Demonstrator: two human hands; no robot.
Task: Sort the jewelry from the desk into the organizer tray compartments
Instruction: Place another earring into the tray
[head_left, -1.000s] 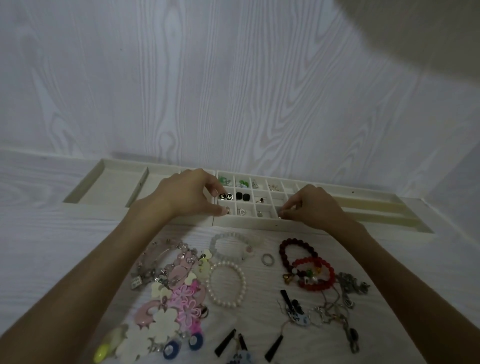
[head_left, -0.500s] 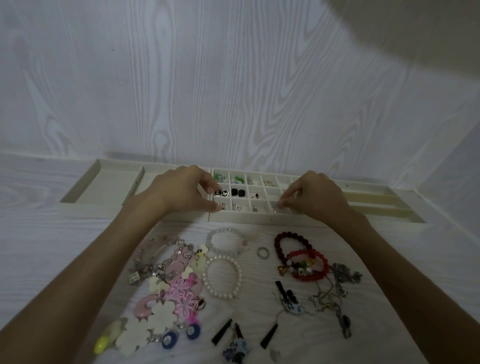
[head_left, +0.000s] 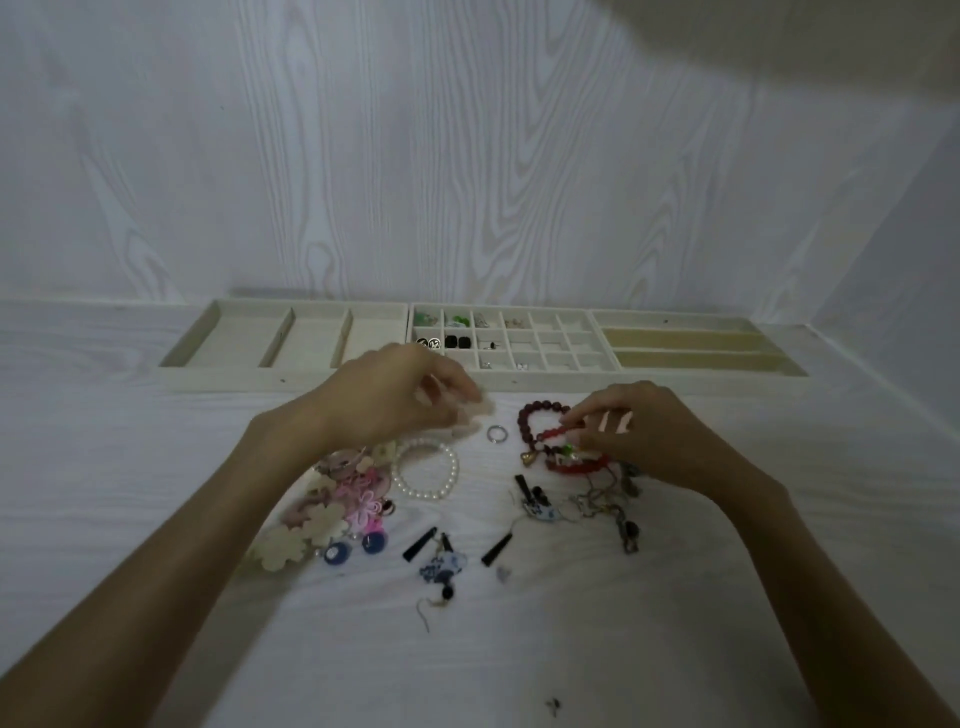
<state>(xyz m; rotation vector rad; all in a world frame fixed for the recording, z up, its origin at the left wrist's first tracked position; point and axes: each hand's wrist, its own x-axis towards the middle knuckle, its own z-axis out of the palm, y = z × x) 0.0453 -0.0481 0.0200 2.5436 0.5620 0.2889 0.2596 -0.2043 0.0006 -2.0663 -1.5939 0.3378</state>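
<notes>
Now our right hand (head_left: 636, 434) pinches the bright red bead bracelet (head_left: 569, 457) on the white wood-grain counter (head_left: 156, 467), beside a silver ring (head_left: 496, 434), while our blurred left hand (head_left: 405, 400), grip unclear, hovers before the cream organizer tray (head_left: 363, 374).

Head view: R hand (head_left: 644, 436) pinched red bead bracelet (head_left: 561, 431) on desk (head_left: 156, 467); L hand (head_left: 400, 405), blurred, above silver ring (head_left: 496, 434) & pearl bracelet (head_left: 426, 470); organizer tray (head_left: 363, 382) behind

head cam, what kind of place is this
Probably a home desk or dressing table set against a wall. A white wood-grain desk top meets a matching wall panel, with a divided organizer tray at the back and loose jewelry like a pearl bracelet spread out.
</notes>
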